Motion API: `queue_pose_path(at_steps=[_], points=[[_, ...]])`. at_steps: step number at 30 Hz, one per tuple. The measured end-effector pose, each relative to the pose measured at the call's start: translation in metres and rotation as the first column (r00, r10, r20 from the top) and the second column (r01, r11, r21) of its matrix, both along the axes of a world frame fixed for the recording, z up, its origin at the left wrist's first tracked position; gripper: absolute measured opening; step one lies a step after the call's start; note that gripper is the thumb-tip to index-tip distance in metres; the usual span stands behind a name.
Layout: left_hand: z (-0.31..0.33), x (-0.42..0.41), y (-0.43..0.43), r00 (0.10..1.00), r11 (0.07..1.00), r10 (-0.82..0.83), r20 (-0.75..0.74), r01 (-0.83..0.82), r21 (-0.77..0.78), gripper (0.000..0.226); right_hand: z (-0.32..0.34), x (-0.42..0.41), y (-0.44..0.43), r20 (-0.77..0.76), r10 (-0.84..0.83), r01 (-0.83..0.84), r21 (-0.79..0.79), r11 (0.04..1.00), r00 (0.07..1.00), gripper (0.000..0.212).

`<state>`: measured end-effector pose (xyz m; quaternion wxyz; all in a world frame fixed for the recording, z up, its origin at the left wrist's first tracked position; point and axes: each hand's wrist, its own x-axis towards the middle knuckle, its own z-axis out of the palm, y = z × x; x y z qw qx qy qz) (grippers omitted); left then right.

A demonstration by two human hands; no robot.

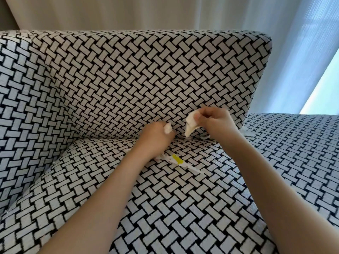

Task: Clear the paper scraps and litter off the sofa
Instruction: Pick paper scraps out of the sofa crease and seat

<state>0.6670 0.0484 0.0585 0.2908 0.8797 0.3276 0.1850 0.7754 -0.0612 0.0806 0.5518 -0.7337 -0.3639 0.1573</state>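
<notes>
Black-and-white woven-pattern fabric sofa (pixel 128 79); left hand (pixel 156 138) gripping small white paper wad (pixel 167 128); right hand (pixel 214 120) pinching crumpled white tissue (pixel 190 123); yellow-marked white scrap (pixel 178 160) on seat below hands

Upholstered fabric sofa (pixel 128 79): white oblong blocks on a black ground, basket-weave pattern throughout. Crumpled paper scrap (pixel 190 123) and small paper wad (pixel 167 128): plain white. Torn paper strip (pixel 183 163): white with one yellow patch. Pleated curtain (pixel 110 13): cream. Sheer curtain (pixel 302 52): pale bluish white.
</notes>
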Motion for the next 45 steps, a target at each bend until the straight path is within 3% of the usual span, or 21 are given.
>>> queue_pose_path(at_steps=[3,5,8,11,13,16,18,20,22,25,29,34,41,45], points=[[0.011,-0.006,0.007,0.988,0.968,0.103,0.119,-0.072,-0.24,0.029,-0.002,-0.006,0.004,0.065,0.071,-0.061,-0.153,0.986,0.995,0.016],[0.013,-0.007,0.011,0.985,0.958,0.107,0.133,-0.067,-0.279,0.028,-0.005,-0.011,0.006,0.091,0.152,-0.12,-0.292,0.949,0.984,0.017],[0.016,-0.009,0.011,1.0,0.968,0.005,0.029,0.002,-0.251,0.021,-0.013,-0.019,0.01,0.262,0.267,-0.123,-0.462,0.878,0.928,0.017],[0.022,-0.019,0.015,0.984,0.942,-0.147,-0.104,0.107,-0.317,0.052,-0.018,-0.025,0.016,0.392,0.305,-0.053,-0.537,0.842,0.868,0.025],[0.03,-0.029,0.015,0.923,0.911,-0.32,-0.213,0.239,-0.335,0.053,-0.018,-0.028,0.02,0.447,0.318,0.002,-0.583,0.812,0.836,0.026],[0.043,-0.038,0.006,0.708,0.824,-0.552,-0.441,0.382,-0.417,0.056,-0.017,-0.033,0.025,0.53,0.36,0.099,-0.653,0.751,0.768,0.02],[0.043,-0.031,-0.002,0.599,0.846,-0.529,-0.601,0.425,-0.322,0.054,-0.016,-0.037,0.024,0.594,0.41,0.15,-0.674,0.723,0.692,0.022],[0.039,-0.025,-0.006,0.601,0.879,-0.46,-0.654,0.413,-0.238,0.049,-0.015,-0.038,0.021,0.634,0.464,0.142,-0.671,0.728,0.619,0.021],[0.034,-0.023,-0.005,0.628,0.88,-0.471,-0.62,0.385,-0.278,0.038,-0.015,-0.037,0.018,0.591,0.474,0.036,-0.649,0.76,0.653,0.017],[0.035,-0.026,-0.001,0.698,0.892,-0.451,-0.556,0.349,-0.286,0.021,-0.012,-0.035,0.017,0.408,0.411,-0.175,-0.504,0.846,0.815,0.021],[0.037,-0.028,0.001,0.818,0.909,-0.409,-0.404,0.329,-0.255,0.019,-0.008,-0.028,0.015,0.235,0.294,-0.226,-0.275,0.934,0.927,0.022],[0.036,-0.025,0.005,0.961,0.923,-0.268,-0.07,0.236,-0.305,0.019,-0.006,-0.03,0.019,0.093,0.28,-0.266,-0.138,0.954,0.955,0.022],[0.03,-0.014,0.001,0.985,0.945,-0.046,0.169,0.098,-0.312,0.015,-0.003,-0.031,0.021,-0.112,0.211,-0.22,-0.072,0.973,0.971,0.022],[0.032,-0.008,-0.006,0.956,0.798,-0.024,0.294,0.196,-0.571,0.021,-0.004,-0.028,0.022,-0.263,0.1,-0.094,0.035,0.995,0.96,0.015]])
